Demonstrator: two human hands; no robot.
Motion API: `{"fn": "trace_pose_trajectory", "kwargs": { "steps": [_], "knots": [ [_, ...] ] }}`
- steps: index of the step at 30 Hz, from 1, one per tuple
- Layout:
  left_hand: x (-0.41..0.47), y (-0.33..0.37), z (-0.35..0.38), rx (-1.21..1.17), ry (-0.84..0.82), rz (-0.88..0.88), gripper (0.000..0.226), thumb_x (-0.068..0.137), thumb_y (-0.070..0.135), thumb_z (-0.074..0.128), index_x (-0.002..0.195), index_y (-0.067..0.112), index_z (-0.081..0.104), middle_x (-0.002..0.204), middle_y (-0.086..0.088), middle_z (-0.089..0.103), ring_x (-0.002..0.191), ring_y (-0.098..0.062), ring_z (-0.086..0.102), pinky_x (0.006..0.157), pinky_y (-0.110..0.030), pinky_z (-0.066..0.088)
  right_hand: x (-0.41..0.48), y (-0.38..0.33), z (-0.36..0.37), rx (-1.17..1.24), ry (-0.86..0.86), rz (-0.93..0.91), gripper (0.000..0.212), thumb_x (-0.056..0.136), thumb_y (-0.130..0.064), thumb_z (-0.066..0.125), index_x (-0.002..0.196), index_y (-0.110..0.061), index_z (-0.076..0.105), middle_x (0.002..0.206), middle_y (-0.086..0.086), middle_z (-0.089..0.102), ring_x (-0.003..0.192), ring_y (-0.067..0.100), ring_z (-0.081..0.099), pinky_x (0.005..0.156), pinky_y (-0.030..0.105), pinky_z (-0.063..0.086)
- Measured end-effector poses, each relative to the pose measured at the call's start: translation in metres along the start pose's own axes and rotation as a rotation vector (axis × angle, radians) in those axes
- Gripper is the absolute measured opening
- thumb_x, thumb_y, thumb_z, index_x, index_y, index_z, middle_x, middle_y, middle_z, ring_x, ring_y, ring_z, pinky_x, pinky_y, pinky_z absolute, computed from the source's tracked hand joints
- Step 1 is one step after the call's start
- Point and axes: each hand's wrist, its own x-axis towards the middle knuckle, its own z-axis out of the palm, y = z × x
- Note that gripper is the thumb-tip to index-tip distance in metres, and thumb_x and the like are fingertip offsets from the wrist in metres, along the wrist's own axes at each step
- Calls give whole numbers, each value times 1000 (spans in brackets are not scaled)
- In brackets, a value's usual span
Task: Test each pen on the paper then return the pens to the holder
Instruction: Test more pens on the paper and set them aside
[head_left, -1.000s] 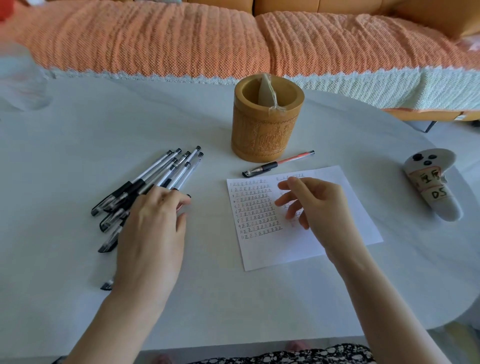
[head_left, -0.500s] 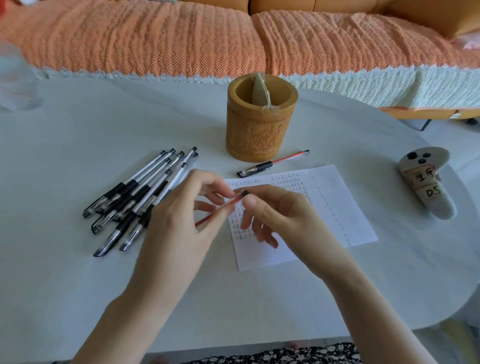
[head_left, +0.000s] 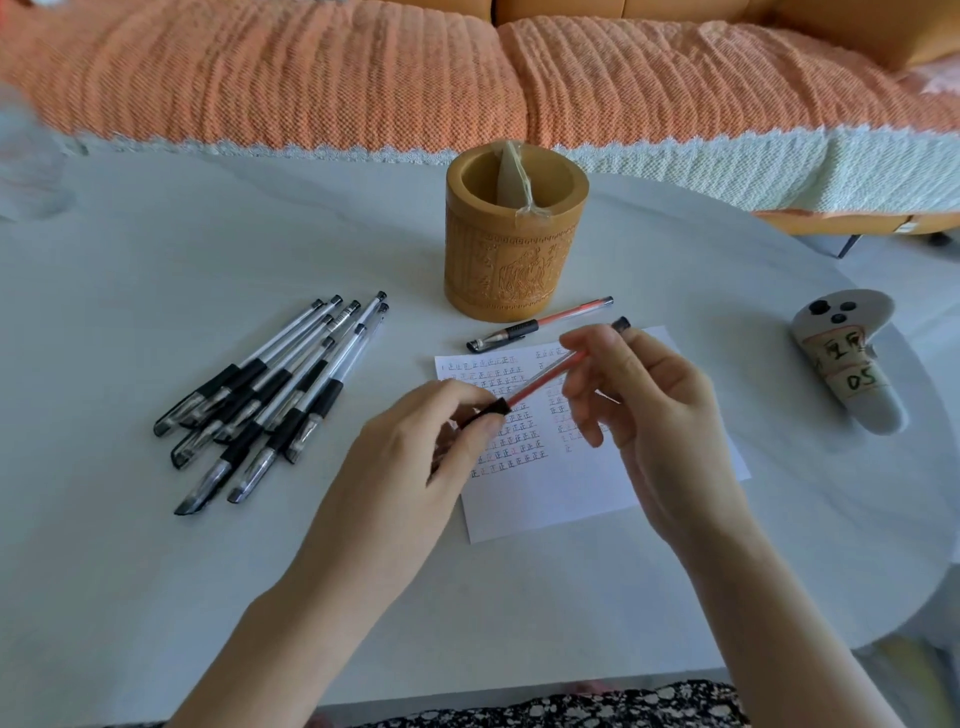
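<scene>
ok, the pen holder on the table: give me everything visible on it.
The pen holder is a round, tan cylinder that looks like carved bamboo or wood, with a figure scene engraved on its front and a patterned band above it. It stands upright on the white table, beyond the paper. No pens show inside; a pale divider piece rises in its mouth, with clear tape over the rim. A red pen lies just in front of its base. Neither hand touches it.

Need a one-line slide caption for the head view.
Both hands hold a red pen above the paper.

Pens left of paper; holder behind it.
</scene>
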Motion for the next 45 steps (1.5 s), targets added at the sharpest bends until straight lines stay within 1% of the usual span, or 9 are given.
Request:
{"fn": "trace_pose_trajectory", "kwargs": {
  "steps": [11,21,25,30,33,35,37,41,45],
  "knots": [
    [2,10,6,-253,-119,-164,22,91,34,50,77,21,59,50,10,42,48,-8,35,46,-17,25,0,0,-10,27,-35,-19,21,92,-25,53,85,-8,63,61,1,58,49,15,46,44,20,37],
    [4,13,10,-361,-130,-192,23,84,44,54,79,25,66,47,6,24,45,-11,19,44,-21,14,-2,-3,-17,52,-15,-17,22,88,-28,49,85,-8,60,60,-1,54,50,13,42,46,20,35],
    [3,12,17,-350,-154,-170,25,88,48,53,86,26,66,53,-6,30,51,-22,24,49,-27,17,-3,-2,-16,92,-19,49,28,82,-35,68,81,-10,56,58,0,51,48,13,41,43,20,33],
    [0,14,26,-304,-209,-126,30,84,59,48,95,36,64,70,-10,63,65,-30,55,60,-41,43,-6,3,-11,-52,-175,221,34,73,-16,78,69,-13,45,48,-2,41,39,9,31,39,17,23],
    [0,14,26,-240,-186,-142,25,82,55,54,88,33,64,49,5,44,45,-12,37,46,-20,27,-4,5,-13,-42,-125,222,21,85,-4,64,74,-11,48,45,-5,37,37,9,27,38,18,20],
    [-1,12,24,-159,-163,-181,33,72,62,56,86,33,61,48,5,37,44,-10,35,46,-20,23,0,3,-21,12,-21,166,7,89,-2,55,87,-8,55,42,-4,36,35,11,33,38,18,23],
    [-1,9,22,-17,-135,-190,38,66,67,57,88,36,58,48,8,39,46,-5,45,49,-22,29,3,0,-31,32,57,108,20,93,-2,43,100,-5,61,45,3,51,39,19,51,37,20,28],
    [-1,7,21,224,-178,-156,37,72,63,59,101,43,50,63,10,50,70,3,59,61,-23,45,1,-1,-38,-56,82,109,30,97,-19,46,87,-3,69,72,16,73,67,30,71,37,22,31],
    [-2,7,26,310,-226,-132,43,74,63,58,111,45,44,69,12,52,81,0,61,69,-25,48,2,11,-32,-371,208,88,35,78,-36,74,60,-9,62,52,6,65,49,17,53,46,21,31]
  ]
}}
